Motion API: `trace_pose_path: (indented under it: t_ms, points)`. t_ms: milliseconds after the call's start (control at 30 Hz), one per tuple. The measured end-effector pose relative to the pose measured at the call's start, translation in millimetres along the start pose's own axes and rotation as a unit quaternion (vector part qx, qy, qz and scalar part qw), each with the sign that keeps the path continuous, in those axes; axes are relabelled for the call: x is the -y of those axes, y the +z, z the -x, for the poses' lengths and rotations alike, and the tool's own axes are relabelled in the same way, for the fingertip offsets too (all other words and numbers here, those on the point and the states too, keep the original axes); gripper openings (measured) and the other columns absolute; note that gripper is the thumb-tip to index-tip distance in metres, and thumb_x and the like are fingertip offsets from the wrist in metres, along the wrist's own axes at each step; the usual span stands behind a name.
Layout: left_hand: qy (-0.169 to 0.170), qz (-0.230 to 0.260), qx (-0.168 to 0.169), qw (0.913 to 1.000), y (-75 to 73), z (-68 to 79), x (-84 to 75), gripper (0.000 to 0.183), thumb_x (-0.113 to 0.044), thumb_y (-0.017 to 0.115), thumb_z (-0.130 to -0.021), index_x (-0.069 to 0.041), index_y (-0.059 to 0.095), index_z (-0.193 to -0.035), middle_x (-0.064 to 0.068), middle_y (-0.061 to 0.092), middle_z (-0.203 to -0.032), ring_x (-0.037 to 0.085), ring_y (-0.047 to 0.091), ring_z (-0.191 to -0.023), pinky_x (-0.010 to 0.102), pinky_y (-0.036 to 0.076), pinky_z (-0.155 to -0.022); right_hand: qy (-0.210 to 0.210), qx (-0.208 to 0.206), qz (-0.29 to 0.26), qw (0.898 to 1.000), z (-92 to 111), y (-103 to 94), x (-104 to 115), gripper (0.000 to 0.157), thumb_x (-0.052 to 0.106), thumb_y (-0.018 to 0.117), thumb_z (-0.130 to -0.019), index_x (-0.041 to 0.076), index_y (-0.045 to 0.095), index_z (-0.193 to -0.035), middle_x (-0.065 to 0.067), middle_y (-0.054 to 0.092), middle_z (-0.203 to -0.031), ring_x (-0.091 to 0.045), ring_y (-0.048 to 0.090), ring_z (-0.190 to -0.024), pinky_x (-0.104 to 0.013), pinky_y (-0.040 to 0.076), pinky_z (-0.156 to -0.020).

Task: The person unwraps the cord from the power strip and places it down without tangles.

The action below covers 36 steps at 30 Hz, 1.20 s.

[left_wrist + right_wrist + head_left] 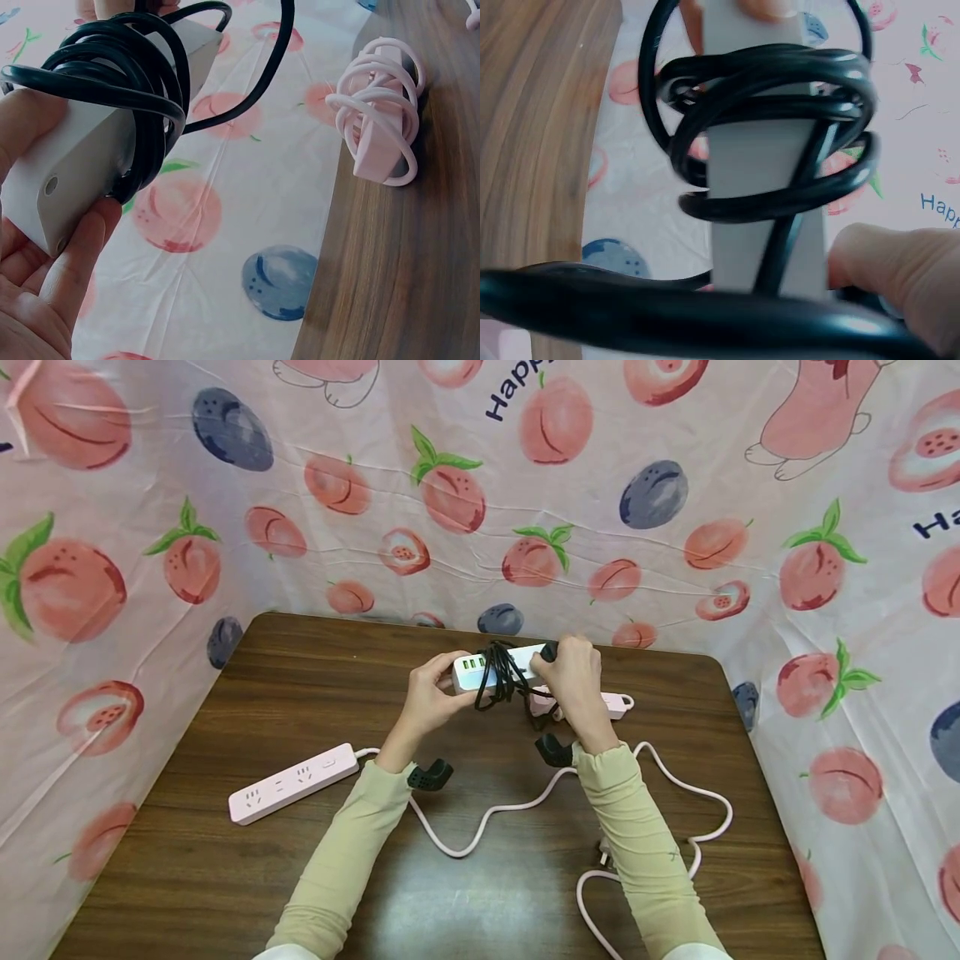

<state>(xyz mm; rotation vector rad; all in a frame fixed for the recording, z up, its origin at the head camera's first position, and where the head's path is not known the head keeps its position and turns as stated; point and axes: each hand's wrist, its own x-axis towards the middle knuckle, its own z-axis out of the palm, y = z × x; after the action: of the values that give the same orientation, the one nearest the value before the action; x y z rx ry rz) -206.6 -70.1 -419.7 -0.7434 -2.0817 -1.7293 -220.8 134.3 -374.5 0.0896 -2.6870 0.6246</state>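
Observation:
A white power strip (471, 675) with green USB ports is held up over the far part of the table. Black cord (504, 675) wraps in several loops around its middle. My left hand (429, 695) grips the strip's left end, thumb along the near side. At the other end my right hand (576, 681) holds the strip, with its thumb against the side. In the left wrist view, a long loop of the cord (259, 97) hangs away from the strip. The right wrist view shows the coils (780, 202) sitting loosely around the white body.
Behind my right hand lies a pink power strip (617, 705), bundled in its own cord. Another pink power strip (292, 783) lies on the wooden table (247, 877) at left, its pink cord (517, 807) winding rightward under my forearms. A plug (604, 850) shows beside my right sleeve.

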Motion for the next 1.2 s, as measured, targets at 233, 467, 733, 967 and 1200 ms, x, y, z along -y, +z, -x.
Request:
trace_pose_path:
  t_ms: [233, 467, 733, 967, 1200]
  points:
    - [-0.003, 0.000, 0.009, 1.0000, 2.7, 1.5, -0.3, 0.046, 0.017, 0.074, -0.066, 0.021, 0.056, -0.108, 0.034, 0.059, -0.099, 0.038, 0.060, -0.087, 0.046, 0.054, -0.072, 0.010, 0.013, 0.017, 1.000, -2, -0.3, -1, 0.021, 0.013, 0.064, -0.070, 0.004, 0.047, -0.060, -0.018, 0.052, -0.067, -0.036, 0.054, -0.058, -0.045, 0.046, -0.052]
    - [0.012, 0.005, 0.003, 0.9999, 4.0, -1.3, 0.2, 0.047, 0.016, 0.076, -0.064, 0.020, 0.057, -0.107, 0.032, 0.060, -0.097, 0.034, 0.059, -0.087, 0.029, 0.055, -0.074, 0.018, 0.040, 0.026, 0.999, -5, -4.8, -2, 0.017, 0.014, 0.060, -0.070, 0.000, 0.051, -0.070, -0.019, 0.054, -0.074, -0.038, 0.056, -0.062, -0.046, 0.047, -0.055]
    - [0.024, -0.018, -0.005, 0.9995, 5.0, 1.4, -2.0, 0.046, 0.017, 0.075, -0.064, 0.020, 0.057, -0.107, 0.032, 0.060, -0.098, 0.035, 0.061, -0.087, 0.035, 0.056, -0.072, 0.016, 0.030, 0.048, 0.998, -1, -0.2, 2, 0.019, 0.015, 0.058, -0.076, -0.003, 0.052, -0.076, -0.023, 0.054, -0.077, -0.042, 0.058, -0.063, -0.049, 0.049, -0.056]
    - [0.032, -0.027, -0.006, 0.9991, 6.8, 2.4, -2.6, 0.045, 0.018, 0.075, -0.064, 0.020, 0.057, -0.106, 0.033, 0.059, -0.096, 0.041, 0.062, -0.087, 0.048, 0.054, -0.071, 0.047, 0.041, 0.075, 0.995, 0, -0.1, 11, 0.020, 0.010, 0.059, -0.079, -0.006, 0.059, -0.067, -0.026, 0.060, -0.077, -0.045, 0.060, -0.067, -0.051, 0.050, -0.055]
    - [0.026, -0.027, -0.010, 0.9993, 8.7, 4.1, -1.7, 0.045, 0.018, 0.075, -0.064, 0.020, 0.057, -0.105, 0.033, 0.059, -0.097, 0.042, 0.062, -0.088, 0.048, 0.053, -0.073, 0.023, 0.075, 0.089, 0.993, -4, -5.3, 9, 0.026, 0.012, 0.063, -0.081, 0.000, 0.055, -0.061, -0.024, 0.061, -0.076, -0.042, 0.062, -0.067, -0.049, 0.052, -0.056]
